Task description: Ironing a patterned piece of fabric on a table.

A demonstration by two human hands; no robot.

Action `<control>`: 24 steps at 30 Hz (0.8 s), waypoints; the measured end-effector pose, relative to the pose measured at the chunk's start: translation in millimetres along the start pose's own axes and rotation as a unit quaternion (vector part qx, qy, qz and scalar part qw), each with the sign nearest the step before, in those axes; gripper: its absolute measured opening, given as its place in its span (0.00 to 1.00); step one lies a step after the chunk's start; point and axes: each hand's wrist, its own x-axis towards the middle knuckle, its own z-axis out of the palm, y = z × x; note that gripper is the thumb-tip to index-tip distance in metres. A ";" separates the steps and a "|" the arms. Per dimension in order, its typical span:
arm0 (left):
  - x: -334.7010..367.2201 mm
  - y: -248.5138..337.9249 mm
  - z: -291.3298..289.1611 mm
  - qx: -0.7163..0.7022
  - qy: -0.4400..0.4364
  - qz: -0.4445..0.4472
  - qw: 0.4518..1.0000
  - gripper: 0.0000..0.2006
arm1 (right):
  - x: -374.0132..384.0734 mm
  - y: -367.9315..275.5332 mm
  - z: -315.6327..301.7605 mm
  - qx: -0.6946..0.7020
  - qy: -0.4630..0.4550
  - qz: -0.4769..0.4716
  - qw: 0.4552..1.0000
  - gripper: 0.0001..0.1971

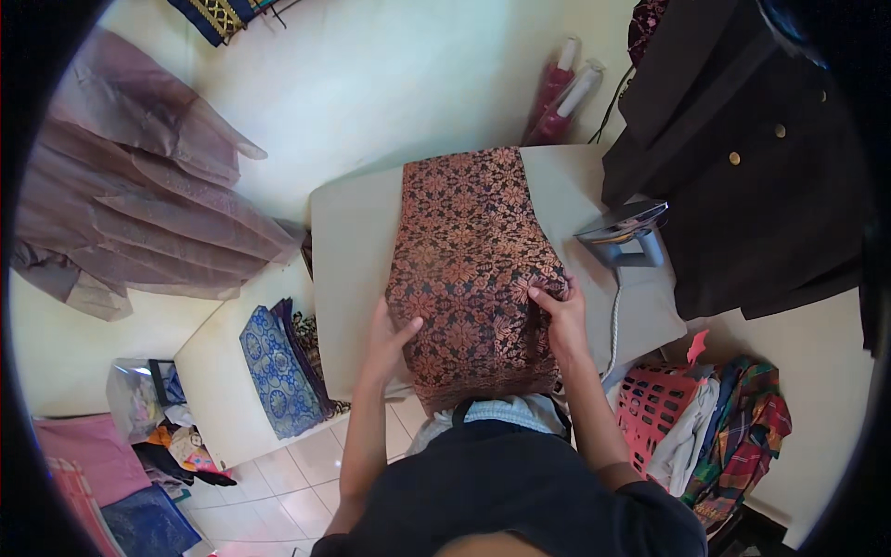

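A black cloth with a copper floral pattern (473, 251) lies lengthwise over the pale ironing board (353, 241), its near end hanging over the edge close to my body. My left hand (388, 339) grips the cloth's left edge, thumb on top and fingers hidden underneath. On the opposite edge my right hand (564, 311) pinches the fabric the same way, with small creases beside the thumb. To the right of the cloth, a clothes iron (624, 237) rests on the board, its pale cord (614, 325) running down toward the near edge.
A dark buttoned jacket (742, 186) hangs at right, a sheer mauve garment (139, 186) at left. Folded blue patterned fabric (278, 371) lies on a white table (209, 371). A pink basket (654, 404) with clothes stands low right. Two wrapped rolls (561, 97) lean against the wall.
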 end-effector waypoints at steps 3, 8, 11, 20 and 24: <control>11.3 1.5 -0.9 0.039 -0.006 -0.012 0.999 0.30 | 15.7 -0.3 -1.3 0.030 -0.010 0.051 0.998 0.21; 87.8 -2.1 -1.6 0.021 -0.007 0.045 0.999 0.23 | 75.0 -12.1 35.8 -0.051 -0.010 -0.040 0.998 0.22; 145.2 -30.8 -8.2 0.101 0.012 0.093 0.990 0.20 | 130.7 19.9 45.5 -0.110 0.020 -0.078 0.991 0.26; 154.8 -31.7 25.6 0.470 0.192 0.257 0.823 0.28 | 139.6 55.6 48.4 -0.527 0.094 -0.363 0.763 0.28; 138.3 -58.7 40.8 0.695 0.036 0.242 0.676 0.27 | 114.0 65.3 70.6 -0.613 -0.061 -0.402 0.677 0.26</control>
